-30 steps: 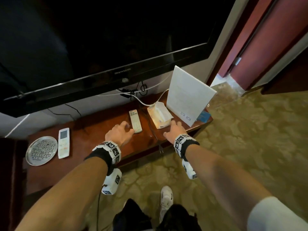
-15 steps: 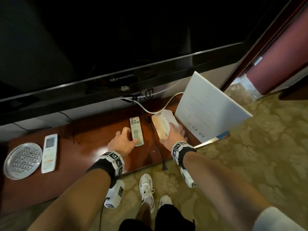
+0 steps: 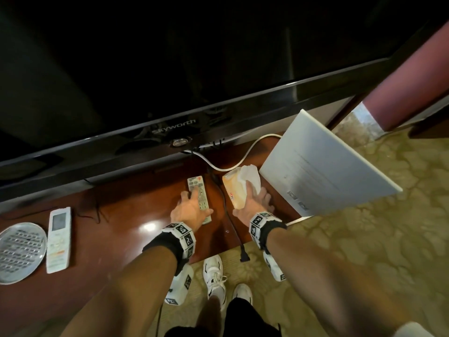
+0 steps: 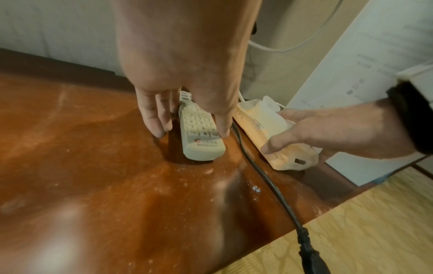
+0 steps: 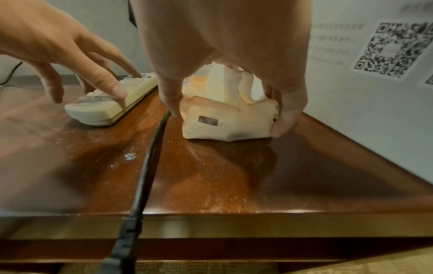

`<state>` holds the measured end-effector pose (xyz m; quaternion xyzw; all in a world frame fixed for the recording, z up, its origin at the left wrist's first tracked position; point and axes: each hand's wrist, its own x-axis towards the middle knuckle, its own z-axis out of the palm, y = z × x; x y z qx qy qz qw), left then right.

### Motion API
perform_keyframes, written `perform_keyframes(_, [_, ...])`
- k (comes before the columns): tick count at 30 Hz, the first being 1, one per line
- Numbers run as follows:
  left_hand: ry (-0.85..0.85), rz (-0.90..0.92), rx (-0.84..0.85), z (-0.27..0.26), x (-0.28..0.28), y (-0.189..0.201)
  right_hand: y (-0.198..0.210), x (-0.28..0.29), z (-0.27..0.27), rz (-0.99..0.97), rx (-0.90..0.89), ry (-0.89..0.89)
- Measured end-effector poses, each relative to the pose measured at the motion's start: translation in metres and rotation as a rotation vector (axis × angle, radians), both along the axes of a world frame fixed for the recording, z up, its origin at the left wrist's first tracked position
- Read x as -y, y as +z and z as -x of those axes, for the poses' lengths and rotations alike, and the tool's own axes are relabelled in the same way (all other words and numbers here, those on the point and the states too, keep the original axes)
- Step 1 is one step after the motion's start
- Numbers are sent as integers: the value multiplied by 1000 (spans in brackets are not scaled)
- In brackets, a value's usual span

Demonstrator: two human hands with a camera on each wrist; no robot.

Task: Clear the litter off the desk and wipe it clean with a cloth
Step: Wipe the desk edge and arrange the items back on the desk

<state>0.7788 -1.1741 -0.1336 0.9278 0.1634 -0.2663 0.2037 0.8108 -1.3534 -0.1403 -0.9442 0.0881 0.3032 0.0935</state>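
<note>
Lying between remote (image 3: 199, 198) and tissue pack (image 3: 237, 190): black cable (image 3: 229, 220).

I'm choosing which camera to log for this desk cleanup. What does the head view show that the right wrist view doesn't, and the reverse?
Only the head view shows the television, the round metal tray and the second white remote beside it.

Only the right wrist view shows the QR code on the white board, and dust specks on the desk.

Both show the left hand on the TV remote, the right hand gripping the tissue pack, and the black cable between them.
</note>
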Motion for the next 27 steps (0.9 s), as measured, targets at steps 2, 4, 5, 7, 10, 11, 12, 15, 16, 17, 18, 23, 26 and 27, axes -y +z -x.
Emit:
perform_keyframes(2, [5,4,-21,-3,2,-3,0,-1,-1,4,-20,-4])
perform_keyframes(4, [13,19,-30,-5,3,-5,0,-1,-2,1,-42,-22])
perform_keyframes(5, [19,25,-29,-6,4,-5,1,-1,-2,-2,-48,-30])
perform_keyframes(7, [25,23,-44,-8,5,-6,2,-2,-2,-9,-43,-39])
perform_keyframes(10, [21,0,-61,-5,5,-4,5,-3,0,-18,-22,-42])
perform_keyframes(11, [19,-11,-55,-4,4,-2,7,-4,1,-23,-15,-44])
perform_keyframes(12, [16,-19,-45,-2,3,0,9,-4,2,-27,-11,-47])
perform_keyframes(15, [11,-20,-14,0,-1,11,19,-6,5,-30,1,-67])
perform_keyframes(16, [13,-20,-9,0,-3,16,23,-7,7,-30,9,-72])
perform_keyframes(17, [14,-21,-4,2,-5,21,27,-7,9,-28,20,-75])
perform_keyframes(18, [15,-18,4,3,-7,25,31,-7,12,-28,34,-77])
perform_keyframes(23, [33,0,90,28,-18,52,54,-8,31,-51,117,-63])
perform_keyframes(26, [52,-1,134,53,-24,71,72,-11,50,-61,172,-26])
perform_keyframes(27, [59,-9,147,64,-25,79,79,-12,58,-65,190,-9])
